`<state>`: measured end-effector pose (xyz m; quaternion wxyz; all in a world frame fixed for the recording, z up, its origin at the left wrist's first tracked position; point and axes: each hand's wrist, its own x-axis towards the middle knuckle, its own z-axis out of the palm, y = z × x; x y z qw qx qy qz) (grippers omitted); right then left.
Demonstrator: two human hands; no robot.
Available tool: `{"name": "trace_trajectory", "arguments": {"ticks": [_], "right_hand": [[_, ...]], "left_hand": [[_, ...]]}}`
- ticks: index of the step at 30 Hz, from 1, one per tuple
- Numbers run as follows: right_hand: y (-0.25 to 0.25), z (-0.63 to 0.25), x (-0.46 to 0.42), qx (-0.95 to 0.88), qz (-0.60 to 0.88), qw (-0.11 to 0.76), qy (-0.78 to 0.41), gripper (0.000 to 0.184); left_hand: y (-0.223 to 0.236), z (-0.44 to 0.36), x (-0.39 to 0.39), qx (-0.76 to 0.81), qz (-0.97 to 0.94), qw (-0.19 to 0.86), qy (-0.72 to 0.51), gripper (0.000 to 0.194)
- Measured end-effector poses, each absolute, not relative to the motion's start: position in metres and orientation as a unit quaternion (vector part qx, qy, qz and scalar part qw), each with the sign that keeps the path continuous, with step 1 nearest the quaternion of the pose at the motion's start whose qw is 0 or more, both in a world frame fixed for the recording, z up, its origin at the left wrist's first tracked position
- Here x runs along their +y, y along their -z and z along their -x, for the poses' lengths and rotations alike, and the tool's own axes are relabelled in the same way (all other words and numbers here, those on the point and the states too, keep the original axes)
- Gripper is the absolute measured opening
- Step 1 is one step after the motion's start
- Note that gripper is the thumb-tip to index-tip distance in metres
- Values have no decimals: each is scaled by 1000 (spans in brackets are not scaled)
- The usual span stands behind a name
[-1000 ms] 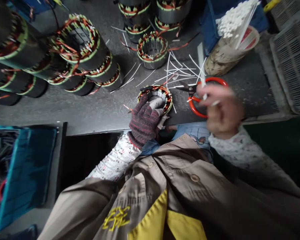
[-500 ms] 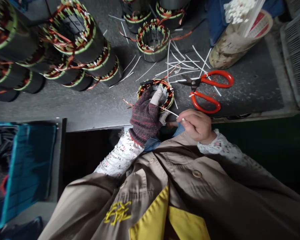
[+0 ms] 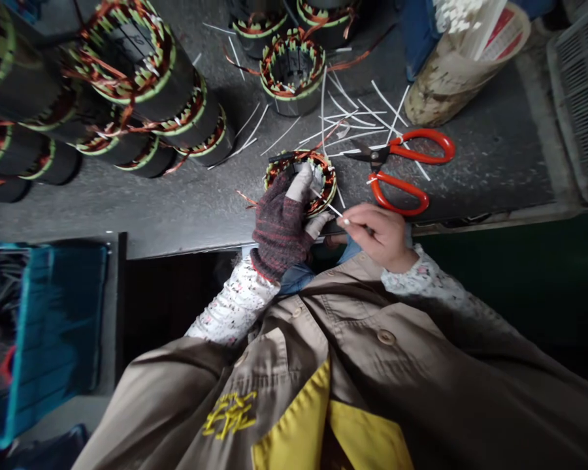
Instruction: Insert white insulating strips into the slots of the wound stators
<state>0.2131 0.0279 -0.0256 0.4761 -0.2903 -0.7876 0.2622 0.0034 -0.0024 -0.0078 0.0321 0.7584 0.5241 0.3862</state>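
Note:
At the bench's front edge stands a motor stator (image 3: pixel 329 189) with copper windings and a pale green rim. My left hand (image 3: pixel 284 219), in a dark knitted glove with pale covered fingertips, grips its near side, with a finger inside the ring and the thumb outside. My bare right hand (image 3: pixel 379 234) pinches a thin white tie strip (image 3: pixel 332 207), whose far end reaches into the stator's near rim. Red-handled scissors (image 3: pixel 396 163) lie open just right of the stator. Loose white strips (image 3: pixel 357 121) are scattered behind it.
Another stator (image 3: pixel 294 75) stands behind, and stacked stators (image 3: pixel 142 85) fill the left. A cardboard tube (image 3: pixel 436 91) holding a bag of white bits stands at right, near a grey plastic basket (image 3: pixel 581 124). A blue crate (image 3: pixel 59 313) sits lower left.
My right hand has shifted slightly up and left with the strip, closer to the stator. My left hand keeps its hold. The whole view has shifted a little.

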Motion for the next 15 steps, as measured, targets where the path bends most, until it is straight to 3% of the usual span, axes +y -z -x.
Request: {"name": "trace_trajectory", "arguments": {"ticks": [3, 7, 15], "right_hand": [[21, -194, 34, -758, 310, 488, -303, 21], [11, -188, 34, -765, 308, 484, -292, 25], [11, -188, 40, -808, 358, 399, -244, 32]], "left_hand": [[9, -6, -2, 506, -724, 121, -453, 52], [8, -7, 3, 467, -729, 80, -494, 15], [3, -4, 4, 463, -752, 67, -464, 13]]}}
